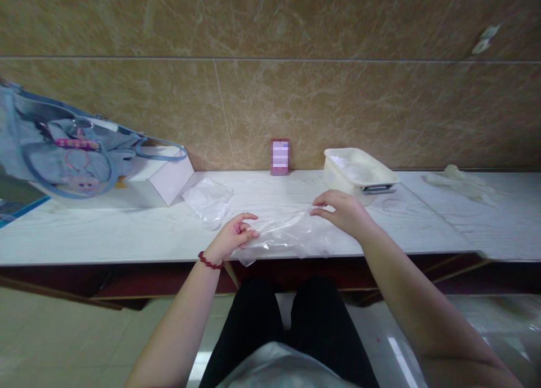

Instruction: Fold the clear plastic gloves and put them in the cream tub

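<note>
Head view, from where I stand: person at a white wood-grain counter [143, 238], both bare hands working a crumpled clear plastic bag [291, 236]. Bag lies between the hands at the counter's front edge, its near side slightly over the lip. Right hand [338, 210]: thumb and fingertips pinch the bag's upper right corner, wrist bent down. Left hand [234, 236]: at the bag's left end, thumb on or just beside the plastic, index finger stretched out, other fingers curled; cannot tell whether it grips. Red bead bracelet [211, 261] on the left wrist.

Near the left hand, farther back, a flat clear plastic packet [209, 202] lies on the counter. Left of that, a white box [169, 173], with a light-blue bag [51, 151] partly overlapping it, charms hanging off its front. Small upright device [280, 157], screen blurred, stands at the brown marbled wall [249, 106]. Beyond the right hand, a cream tub [338, 176] with clear plastic inside; dark metal piece [378, 189] at its near rim, type unclear. Far right, a crumpled pale item [460, 182], too blurred to name. Black trousers [325, 331] below, glossy tile floor [93, 337].
</note>
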### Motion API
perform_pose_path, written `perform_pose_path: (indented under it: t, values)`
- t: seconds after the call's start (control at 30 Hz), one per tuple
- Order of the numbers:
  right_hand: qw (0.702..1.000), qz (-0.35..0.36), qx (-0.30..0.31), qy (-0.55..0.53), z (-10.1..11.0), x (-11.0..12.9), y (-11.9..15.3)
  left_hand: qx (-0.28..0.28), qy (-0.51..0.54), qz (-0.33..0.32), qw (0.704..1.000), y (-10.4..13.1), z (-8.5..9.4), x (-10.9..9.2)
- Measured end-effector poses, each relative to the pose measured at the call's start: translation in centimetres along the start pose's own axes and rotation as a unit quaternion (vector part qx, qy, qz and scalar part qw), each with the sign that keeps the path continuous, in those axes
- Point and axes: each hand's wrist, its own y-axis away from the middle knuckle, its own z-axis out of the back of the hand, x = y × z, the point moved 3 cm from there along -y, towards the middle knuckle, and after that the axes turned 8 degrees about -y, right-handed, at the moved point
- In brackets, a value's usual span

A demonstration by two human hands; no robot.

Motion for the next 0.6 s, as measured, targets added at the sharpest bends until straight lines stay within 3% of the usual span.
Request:
perform_pose_path:
  t: [0.13,0.2,0.4,0.53,0.6]
  values:
    - [1.000,-0.015,-0.009,0.022,0.7,-1.0,-0.2,0.004,-0.031,0.008,0.999,-0.4,1.7,0.7]
    - [0.998,-0.046,-0.029,0.042,1.1,-1.7,-0.1,-0.024,-0.023,0.013,0.999,-0.9,3.1,1.5]
    - [0.974,-0.147,-0.124,0.122,2.8,-3.6,0.9,-0.177,-0.009,0.042,0.983,-3.8,9.9,4.5]
    - [0.970,-0.164,-0.132,0.124,2.9,-3.8,1.1,-0.313,-0.013,0.074,0.947,-5.1,14.9,5.4]
    - [0.970,-0.168,-0.126,0.119,2.8,-3.7,0.9,-0.343,-0.086,0.099,0.930,-5.4,16.5,5.4]
